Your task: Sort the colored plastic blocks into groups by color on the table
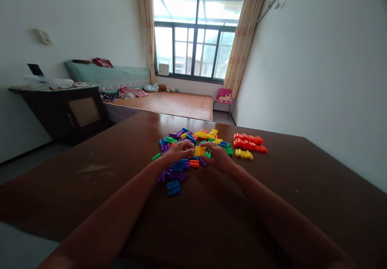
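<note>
A short row of yellow plastic toy pieces (199, 151) is held between my two hands above a mixed pile. From the right, my right hand (219, 157) grips the row with curved fingers. My left hand (180, 151) is closed in a pinch at the row's left side; what its fingertips hold is hidden. Beneath and around both hands lie blue pieces (178, 166), purple pieces (177, 175), green pieces (229, 151) and an orange-red piece (194, 163). More yellow pieces (205, 134) rest behind my hands.
On the brown table (211, 212), two joined orange-red rows (250, 142) and a shorter yellow row (244, 154) lie to the right. Joined blue pieces (173, 188) sit nearer me. Beyond the table are a bed (181, 101), a pink chair (223, 95) and a dark cabinet (81, 111).
</note>
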The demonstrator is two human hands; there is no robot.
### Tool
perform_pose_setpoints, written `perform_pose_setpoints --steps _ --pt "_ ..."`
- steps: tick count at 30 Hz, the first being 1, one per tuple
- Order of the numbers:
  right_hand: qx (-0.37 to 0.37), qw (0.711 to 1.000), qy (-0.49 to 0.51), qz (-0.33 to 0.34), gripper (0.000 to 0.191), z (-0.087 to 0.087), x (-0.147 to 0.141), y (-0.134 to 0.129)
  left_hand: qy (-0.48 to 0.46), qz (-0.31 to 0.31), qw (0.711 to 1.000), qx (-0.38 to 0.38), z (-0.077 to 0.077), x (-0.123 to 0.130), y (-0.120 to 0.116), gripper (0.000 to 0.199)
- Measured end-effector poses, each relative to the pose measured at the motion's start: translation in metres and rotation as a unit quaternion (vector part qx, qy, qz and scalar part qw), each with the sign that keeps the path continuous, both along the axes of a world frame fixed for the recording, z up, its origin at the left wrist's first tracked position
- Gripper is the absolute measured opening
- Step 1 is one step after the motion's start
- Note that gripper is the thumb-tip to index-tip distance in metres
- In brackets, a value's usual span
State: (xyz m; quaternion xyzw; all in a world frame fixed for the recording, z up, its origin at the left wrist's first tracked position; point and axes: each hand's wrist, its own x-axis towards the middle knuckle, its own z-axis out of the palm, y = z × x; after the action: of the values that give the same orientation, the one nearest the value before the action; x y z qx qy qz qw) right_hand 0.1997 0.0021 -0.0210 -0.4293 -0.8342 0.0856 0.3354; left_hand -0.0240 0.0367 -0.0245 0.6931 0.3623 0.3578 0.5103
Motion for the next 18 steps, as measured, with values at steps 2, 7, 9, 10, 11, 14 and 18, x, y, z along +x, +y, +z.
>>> perform_pose_setpoints --steps 2,7,9,10,11,14,18 --pt "-0.005 0.999 -0.015 -0.037 0.043 0.005 0.031 0.011 0.018 0.004 1.0 0.014 -0.002 -0.002 0.005 0.045" --pt "-0.122 0.975 -0.002 -0.186 0.042 0.005 0.145 0.035 0.011 0.022 0.999 0.034 -0.005 -0.009 0.012 0.046" --pt "-0.174 0.96 0.006 -0.221 0.041 -0.001 0.179 0.038 0.006 0.032 0.999 0.024 -0.006 -0.011 0.013 0.044" --pt "-0.193 0.955 0.011 -0.225 0.042 -0.005 0.189 0.038 0.004 0.036 0.999 0.021 -0.007 -0.011 0.013 0.043" --pt "-0.208 0.953 0.018 -0.221 0.042 -0.009 0.196 0.039 0.002 0.04 0.999 0.02 -0.007 -0.011 0.013 0.043" --pt "-0.248 0.951 0.041 -0.183 0.04 -0.016 0.198 0.039 -0.005 0.044 0.999 0.021 -0.01 -0.011 0.015 0.042" --pt "-0.254 0.948 0.008 -0.19 0.038 -0.018 0.192 0.04 -0.001 0.048 0.998 0.041 -0.011 -0.012 0.019 0.038"
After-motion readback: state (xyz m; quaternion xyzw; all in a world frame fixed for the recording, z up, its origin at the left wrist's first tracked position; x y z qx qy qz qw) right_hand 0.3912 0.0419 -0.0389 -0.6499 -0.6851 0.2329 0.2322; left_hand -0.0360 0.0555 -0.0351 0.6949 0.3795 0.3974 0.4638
